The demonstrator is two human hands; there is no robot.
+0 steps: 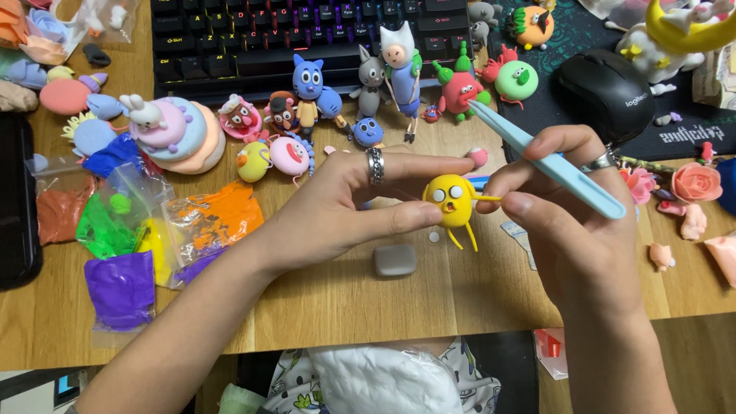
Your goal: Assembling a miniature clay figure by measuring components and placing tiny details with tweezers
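Far left on the wooden surface: clay bags, purple, green, orange. Left hand, ringed, pinches a yellow clay figure between thumb and fingers, held above the surface at centre. Grey clay lump lies below it. Right hand closed around a pale blue tool, fingertips touching the figure's thin arm. Black mouse beyond.

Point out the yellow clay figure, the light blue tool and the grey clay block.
yellow clay figure (452, 201), head view, on its body below the eyes
light blue tool (563, 172), head view, mid-shaft between the fingers
grey clay block (395, 260), head view, centre of its top face
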